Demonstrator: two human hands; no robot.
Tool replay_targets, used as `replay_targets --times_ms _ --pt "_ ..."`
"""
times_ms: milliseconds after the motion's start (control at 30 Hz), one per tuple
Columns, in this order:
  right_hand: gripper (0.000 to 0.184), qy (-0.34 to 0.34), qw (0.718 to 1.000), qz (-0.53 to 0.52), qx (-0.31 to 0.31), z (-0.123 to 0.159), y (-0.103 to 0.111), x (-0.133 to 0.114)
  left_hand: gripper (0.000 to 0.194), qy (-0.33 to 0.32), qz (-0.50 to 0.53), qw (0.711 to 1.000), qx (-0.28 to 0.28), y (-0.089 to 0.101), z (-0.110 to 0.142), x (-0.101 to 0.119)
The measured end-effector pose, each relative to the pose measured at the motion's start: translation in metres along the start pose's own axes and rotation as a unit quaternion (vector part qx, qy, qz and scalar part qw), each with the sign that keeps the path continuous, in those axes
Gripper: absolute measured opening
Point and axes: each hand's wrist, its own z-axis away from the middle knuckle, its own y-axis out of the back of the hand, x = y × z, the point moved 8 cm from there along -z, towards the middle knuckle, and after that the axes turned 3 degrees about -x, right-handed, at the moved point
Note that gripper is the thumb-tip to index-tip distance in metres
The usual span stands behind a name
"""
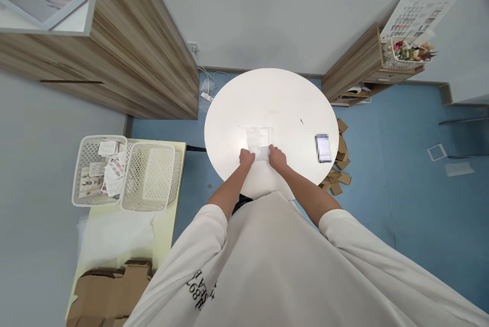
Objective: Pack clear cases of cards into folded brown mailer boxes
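A clear, thin plastic bag (259, 137) lies on the white round table (267, 87), its near edge between my two hands. My left hand (246, 157) is closed on the near left corner, fingers pinched together. At the near right corner my right hand (277, 157) grips the same bag, with its thumb along the edge. A paler strip shows along the edge between the hands; whether it is a fold or a flat item inside, I cannot tell.
A phone (323, 148) lies at the table's right side. Folded cardboard boxes (336, 179) are on the floor beyond it. Left, a yellow-topped table (168, 225) bears a basket of cards (86, 164), another white basket (128, 189) and brown cardboard (110, 291).
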Motion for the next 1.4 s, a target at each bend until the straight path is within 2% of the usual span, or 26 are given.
replay_targets --times_ms 133,233,333,500,633,767,867,1033,1267,1400 --pt "0.032 0.007 1.0 -0.001 0.002 -0.001 0.0 0.002 0.045 -0.025 0.055 0.998 -0.019 -0.013 0.009 0.012" --pt "0.032 0.012 1.0 -0.018 0.0 -0.001 -0.001 0.005 0.039 -0.076 0.023 0.995 -0.064 -0.033 0.018 0.032" --pt "0.032 0.013 0.999 -0.053 -0.005 -0.001 -0.003 0.01 0.035 -0.104 -0.033 0.991 -0.076 -0.051 0.024 0.047" --pt "0.033 0.026 0.995 -0.1 0.009 0.002 -0.005 0.017 0.034 -0.112 -0.044 0.989 -0.082 -0.067 0.023 0.052" --pt "0.039 0.033 0.992 -0.125 0.012 0.002 -0.006 0.021 0.03 -0.109 -0.016 0.988 -0.105 -0.066 0.025 0.051" --pt "0.052 0.034 0.988 -0.152 0.002 0.007 -0.004 0.024 0.039 -0.142 -0.036 0.982 -0.118 -0.063 0.033 0.059" --pt "0.058 0.063 0.983 -0.17 0.008 0.016 0.0 0.025 0.044 -0.156 -0.055 0.979 -0.115 -0.062 0.039 0.062" --pt "0.052 0.12 0.984 -0.131 -0.007 0.031 0.0 0.021 0.051 -0.165 -0.054 0.977 -0.123 -0.064 0.042 0.054" --pt "0.048 0.123 0.99 -0.073 -0.014 0.032 -0.002 0.015 0.063 -0.195 -0.025 0.971 -0.133 -0.064 0.044 0.045" --pt "0.05 0.148 0.987 -0.066 -0.018 0.031 -0.001 0.013 0.07 -0.197 0.003 0.967 -0.16 -0.065 0.044 0.042"
